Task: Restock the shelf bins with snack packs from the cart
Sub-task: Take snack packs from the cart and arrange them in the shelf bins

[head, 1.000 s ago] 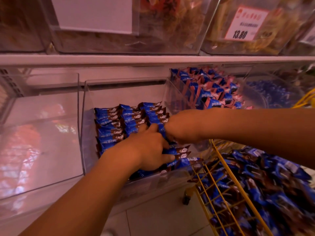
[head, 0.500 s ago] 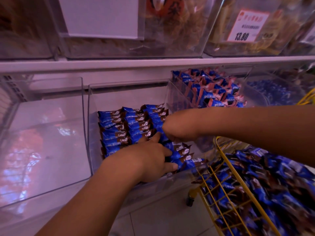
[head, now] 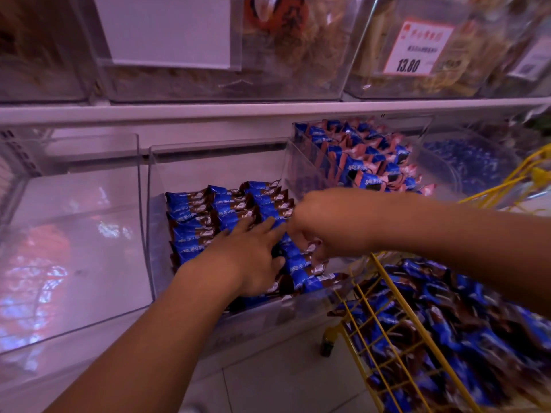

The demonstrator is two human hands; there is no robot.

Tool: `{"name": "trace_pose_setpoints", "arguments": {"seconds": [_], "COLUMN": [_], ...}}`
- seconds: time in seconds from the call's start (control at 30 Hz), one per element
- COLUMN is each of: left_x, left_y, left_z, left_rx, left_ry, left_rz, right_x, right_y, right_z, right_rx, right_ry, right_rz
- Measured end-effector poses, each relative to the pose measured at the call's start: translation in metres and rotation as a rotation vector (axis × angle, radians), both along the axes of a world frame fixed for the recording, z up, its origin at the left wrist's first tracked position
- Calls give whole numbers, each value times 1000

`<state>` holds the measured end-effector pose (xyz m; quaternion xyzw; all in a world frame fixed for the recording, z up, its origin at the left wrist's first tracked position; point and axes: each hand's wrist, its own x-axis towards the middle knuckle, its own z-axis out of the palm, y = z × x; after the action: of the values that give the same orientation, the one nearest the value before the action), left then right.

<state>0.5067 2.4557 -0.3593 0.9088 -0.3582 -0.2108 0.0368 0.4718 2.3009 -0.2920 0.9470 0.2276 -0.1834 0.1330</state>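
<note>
Left hand flat on the blue-and-brown foil snack packs in the clear plastic bin, right hand curled onto one, so careless nudging could probably topple those tidy rows.

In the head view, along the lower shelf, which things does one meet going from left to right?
Clear bin with no packs → bin with rows of blue-brown snack packs → bin of blue-pink packs → yellow wire cart.

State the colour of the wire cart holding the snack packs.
Yellow. The cart shows its yellow wire frame clearly in the head view, lower right.
</note>
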Motion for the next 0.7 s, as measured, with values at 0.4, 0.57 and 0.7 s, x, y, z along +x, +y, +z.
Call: {"name": "trace_pose_setpoints", "arguments": {"seconds": [0.4, 0.57, 0.7], "left_x": [11, 10, 7], "left_y": [1, -5, -13], "left_z": [-2, -9, -12], "left_rx": [48, 127, 152], "left_ry": [116, 58, 44], "left_rz": [-17, 61, 83], "right_x": [-2, 2, -21], "right_y": [4, 6, 11], "right_z": [-11, -2, 3], "right_rx": [227, 43, 93], "right_ry": [144, 114, 137], "right_rz": [-206, -174, -203]}}
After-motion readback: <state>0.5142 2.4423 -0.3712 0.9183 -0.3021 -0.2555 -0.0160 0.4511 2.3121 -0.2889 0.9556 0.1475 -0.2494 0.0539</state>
